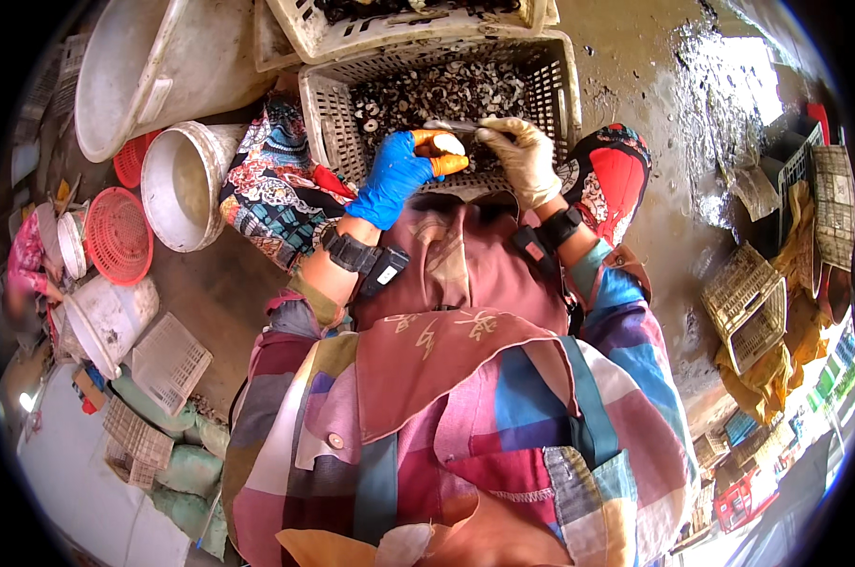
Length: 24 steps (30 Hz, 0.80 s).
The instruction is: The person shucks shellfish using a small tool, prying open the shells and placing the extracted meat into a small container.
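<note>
My left hand [399,175] wears a blue glove with orange covers on the finger and thumb. It is closed on a pale rounded piece [448,145], whose kind I cannot make out. In a whitish glove, my right hand [522,156] pinches a thin grey metal blade [454,126], like a small knife, which reaches across toward the left fingertips. Both hands are above the near side of a perforated whitish plastic crate [571,90]. Small dark and pale pieces [437,94] cover its bottom. My gloves partly hide its near edge.
Another crate [323,42] stands beyond, overlapping the first. To the left are a large white tub [115,85], a white bucket [177,189] and a red basket [120,236]. A person in pink [30,255] works far left. Wet floor [654,217] and more crates [744,302] lie right.
</note>
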Motion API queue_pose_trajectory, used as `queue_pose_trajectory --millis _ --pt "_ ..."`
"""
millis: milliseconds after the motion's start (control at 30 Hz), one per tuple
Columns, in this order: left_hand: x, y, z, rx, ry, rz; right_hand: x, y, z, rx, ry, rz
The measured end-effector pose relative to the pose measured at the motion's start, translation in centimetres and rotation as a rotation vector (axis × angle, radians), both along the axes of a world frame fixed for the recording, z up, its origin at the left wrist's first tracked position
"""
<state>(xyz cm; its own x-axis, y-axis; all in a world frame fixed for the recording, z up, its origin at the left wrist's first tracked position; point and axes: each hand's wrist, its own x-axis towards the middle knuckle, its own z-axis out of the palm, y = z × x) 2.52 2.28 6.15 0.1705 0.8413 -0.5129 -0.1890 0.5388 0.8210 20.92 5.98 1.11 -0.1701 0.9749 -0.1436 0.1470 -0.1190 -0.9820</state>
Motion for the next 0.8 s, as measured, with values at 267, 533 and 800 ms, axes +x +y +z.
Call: queue_pose_trajectory --millis 267,533,800 --pt "0.5 0.3 -2.5 0.234 0.127 0.131 -0.4 -0.2 -1.1 -0.528 0.404 -0.008" --pt "-2.0 1.8 0.4 0.570 0.936 -0.362 -3.4 0.0 1.5 -0.545 0.512 -0.077" --pt "-2.5 1.4 -1.7 0.167 0.104 0.037 -2.9 1.5 1.6 -0.320 0.391 -0.035"
